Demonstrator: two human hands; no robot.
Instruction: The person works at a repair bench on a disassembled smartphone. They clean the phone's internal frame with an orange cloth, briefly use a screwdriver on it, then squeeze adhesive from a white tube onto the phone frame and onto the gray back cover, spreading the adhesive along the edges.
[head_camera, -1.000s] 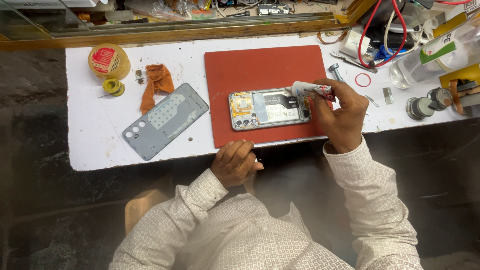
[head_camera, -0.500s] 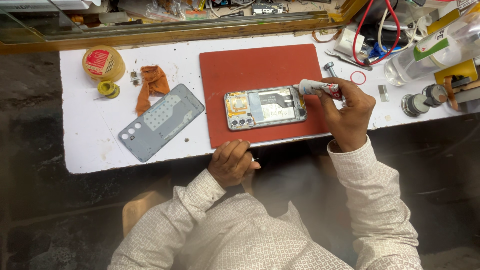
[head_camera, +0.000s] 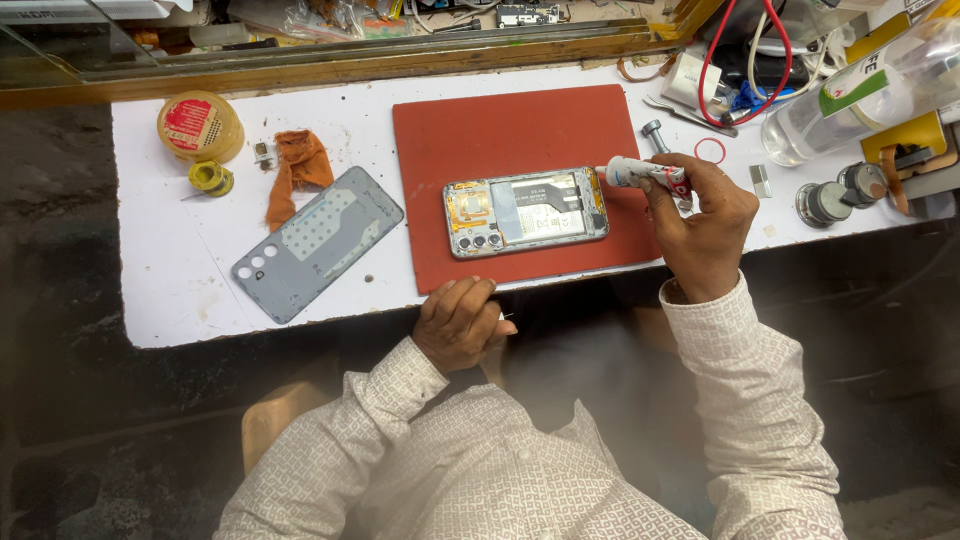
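An opened phone lies back-side up on a red mat, its inner parts showing. My right hand grips a small white glue tube whose tip touches the phone's right end. My left hand rests with curled fingers at the front edge of the white table, just below the mat, holding nothing I can see. The phone's grey back cover lies to the left of the mat.
An orange cloth, a yellow round tin and a solder roll sit at the left. At the right are a clear bottle, red and white cables, a red ring and small metal caps. A wooden ledge runs along the back.
The view shifted slightly. My right hand still keeps the tube at the phone's right end. My left hand stays at the table edge.
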